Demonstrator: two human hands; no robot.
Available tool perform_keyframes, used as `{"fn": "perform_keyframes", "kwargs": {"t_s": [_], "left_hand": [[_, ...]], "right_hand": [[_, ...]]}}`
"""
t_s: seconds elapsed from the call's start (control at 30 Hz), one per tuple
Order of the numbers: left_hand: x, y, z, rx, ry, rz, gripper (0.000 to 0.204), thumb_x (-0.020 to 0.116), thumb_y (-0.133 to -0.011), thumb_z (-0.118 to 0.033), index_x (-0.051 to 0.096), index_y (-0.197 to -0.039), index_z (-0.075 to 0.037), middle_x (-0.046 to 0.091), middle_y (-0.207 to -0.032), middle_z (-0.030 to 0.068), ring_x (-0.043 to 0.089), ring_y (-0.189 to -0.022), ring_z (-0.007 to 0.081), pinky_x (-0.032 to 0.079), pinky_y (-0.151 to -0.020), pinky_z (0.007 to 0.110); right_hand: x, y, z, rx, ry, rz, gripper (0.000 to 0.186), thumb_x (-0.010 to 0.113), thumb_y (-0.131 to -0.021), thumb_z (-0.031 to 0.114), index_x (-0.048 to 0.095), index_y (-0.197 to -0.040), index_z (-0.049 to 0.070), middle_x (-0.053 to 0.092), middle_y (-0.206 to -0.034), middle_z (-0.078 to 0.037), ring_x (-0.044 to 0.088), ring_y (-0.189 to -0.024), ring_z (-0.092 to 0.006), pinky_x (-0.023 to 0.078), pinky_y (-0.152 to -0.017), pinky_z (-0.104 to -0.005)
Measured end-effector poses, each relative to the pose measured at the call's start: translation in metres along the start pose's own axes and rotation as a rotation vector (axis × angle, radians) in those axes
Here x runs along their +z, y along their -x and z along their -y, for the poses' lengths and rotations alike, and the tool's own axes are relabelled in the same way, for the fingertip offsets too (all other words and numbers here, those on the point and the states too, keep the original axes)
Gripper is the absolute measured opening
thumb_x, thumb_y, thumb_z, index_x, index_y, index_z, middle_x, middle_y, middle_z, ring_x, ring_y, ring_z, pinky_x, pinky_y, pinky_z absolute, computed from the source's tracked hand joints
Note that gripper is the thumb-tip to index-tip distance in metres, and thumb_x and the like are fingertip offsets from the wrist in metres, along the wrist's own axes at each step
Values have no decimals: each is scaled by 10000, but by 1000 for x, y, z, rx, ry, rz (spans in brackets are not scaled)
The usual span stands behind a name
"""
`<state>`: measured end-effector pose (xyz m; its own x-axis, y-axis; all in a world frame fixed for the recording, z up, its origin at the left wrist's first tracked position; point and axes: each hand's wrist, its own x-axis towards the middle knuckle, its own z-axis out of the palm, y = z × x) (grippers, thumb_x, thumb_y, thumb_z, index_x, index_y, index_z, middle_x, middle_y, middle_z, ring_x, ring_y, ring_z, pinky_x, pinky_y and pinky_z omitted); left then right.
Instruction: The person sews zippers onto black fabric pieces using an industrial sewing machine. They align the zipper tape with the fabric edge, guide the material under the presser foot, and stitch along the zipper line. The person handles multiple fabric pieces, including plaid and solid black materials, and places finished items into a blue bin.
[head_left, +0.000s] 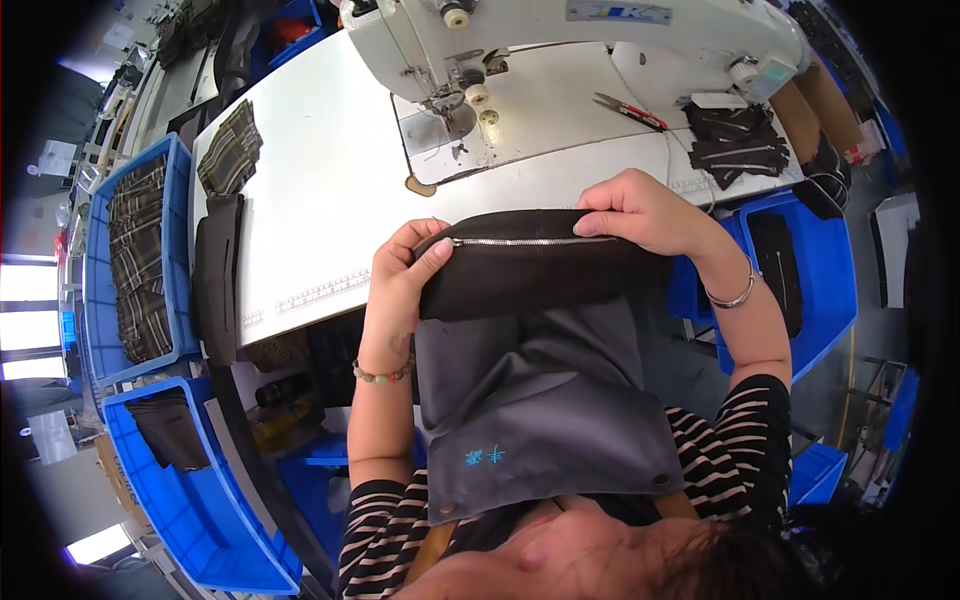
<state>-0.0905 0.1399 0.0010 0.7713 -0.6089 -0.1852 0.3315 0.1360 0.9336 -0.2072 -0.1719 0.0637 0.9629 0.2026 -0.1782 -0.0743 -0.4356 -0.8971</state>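
Note:
Between my two hands a dark brown fabric piece [535,275] with a silver metal zipper [530,241] is stretched out at the table's front edge. My left hand [408,262] pinches its left end, the thumb lying by the zipper's end. At the upper right, my right hand [632,215] grips the folded edge, with the thumb on top near the zipper's other end. The zipper runs closed and nearly level across the cloth. The fingers behind the fabric are partly hidden.
A white sewing machine [570,30] stands on the table [310,190]. Red-handled snips [630,110] and a pile of zippers [735,145] lie right. Plaid pieces [230,150] and dark panels [217,270] lie left. Blue bins [180,250] flank the table.

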Motion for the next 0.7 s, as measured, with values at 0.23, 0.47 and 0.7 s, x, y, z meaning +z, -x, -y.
{"fn": "perform_keyframes", "kwargs": {"t_s": [0.23,0.47,0.7], "left_hand": [[17,29,-4,6,62,34,336,729,-987,-13,614,-1303,-1,767,-1049,115,734,-893,145,599,-814,273],[35,46,-2,74,103,76,350,723,-978,13,586,-1300,-6,764,-1070,138,750,-915,176,620,-837,300],[46,41,-5,107,52,100,348,733,-972,11,597,-1291,-16,761,-1082,121,743,-938,169,616,-856,298]], "right_hand": [[13,53,23,-65,41,-16,377,669,-1028,200,511,-755,-6,360,-628,-26,350,-634,-129,361,-612,-341],[17,101,22,-93,77,-60,352,662,-1035,220,586,-786,-17,438,-631,-30,396,-640,-121,378,-621,-332],[14,118,25,-95,63,-91,363,650,-1056,233,583,-808,-23,447,-647,-30,413,-647,-126,396,-638,-337]]}}
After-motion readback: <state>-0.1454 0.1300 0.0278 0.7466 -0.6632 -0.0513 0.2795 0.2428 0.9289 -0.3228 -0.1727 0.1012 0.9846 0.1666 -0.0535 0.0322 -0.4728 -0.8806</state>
